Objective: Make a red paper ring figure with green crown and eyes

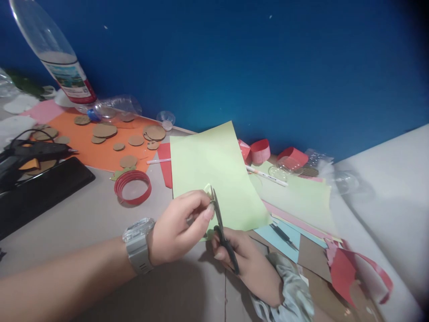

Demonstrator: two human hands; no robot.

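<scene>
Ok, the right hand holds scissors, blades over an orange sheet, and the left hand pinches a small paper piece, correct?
Not orange: the head view shows a light green sheet under the blades. The right hand holds scissors, and the left hand pinches a small paper piece.

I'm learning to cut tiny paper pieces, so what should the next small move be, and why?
Probably a gentle squeeze of the scissors by the right hand: the blades look slightly apart beside the small paper piece, which the left hand pinches close to them.
</scene>
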